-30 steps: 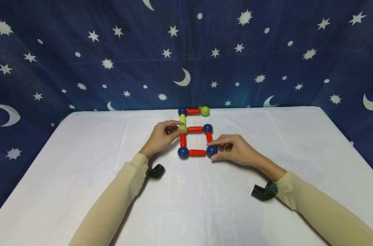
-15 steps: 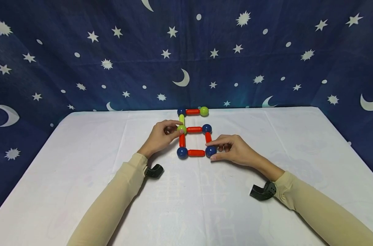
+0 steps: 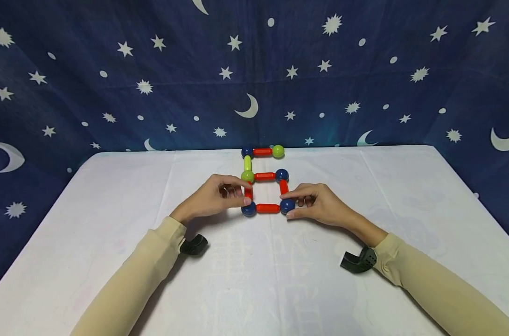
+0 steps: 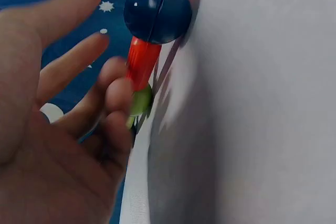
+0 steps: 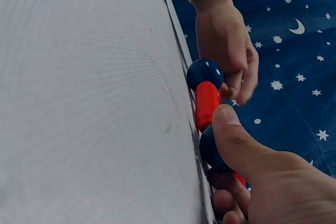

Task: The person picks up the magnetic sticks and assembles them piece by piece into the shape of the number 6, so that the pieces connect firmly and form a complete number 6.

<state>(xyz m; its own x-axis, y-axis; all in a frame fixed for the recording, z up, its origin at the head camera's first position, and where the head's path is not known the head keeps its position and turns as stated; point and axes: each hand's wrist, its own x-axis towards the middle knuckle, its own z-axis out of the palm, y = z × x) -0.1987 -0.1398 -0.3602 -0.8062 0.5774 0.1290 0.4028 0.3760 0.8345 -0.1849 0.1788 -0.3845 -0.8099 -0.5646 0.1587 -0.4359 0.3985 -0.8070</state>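
Red and green rods and blue and green balls are joined in a flat figure on the table: a square with a green rod (image 3: 247, 163) rising from its upper-left green ball (image 3: 247, 176). My left hand (image 3: 212, 198) is beside the lower-left blue ball (image 3: 248, 209) and the left red rod (image 3: 248, 192); in the left wrist view its fingers are spread, apart from the blue ball (image 4: 158, 12). With thumb and fingers, my right hand (image 3: 321, 205) pinches the lower-right blue ball (image 3: 287, 206), partly hidden by the thumb in the right wrist view.
A white cloth covers the table (image 3: 237, 284). Behind it hangs a dark blue curtain (image 3: 174, 65) with moons and stars. The figure's top red rod (image 3: 262, 152) and green end ball (image 3: 278, 151) lie close to the table's back edge.
My left hand has let go of the upper-left green ball and moved toward me, down to the lower-left blue ball. My right hand stays at its ball, and the figure keeps its shape.
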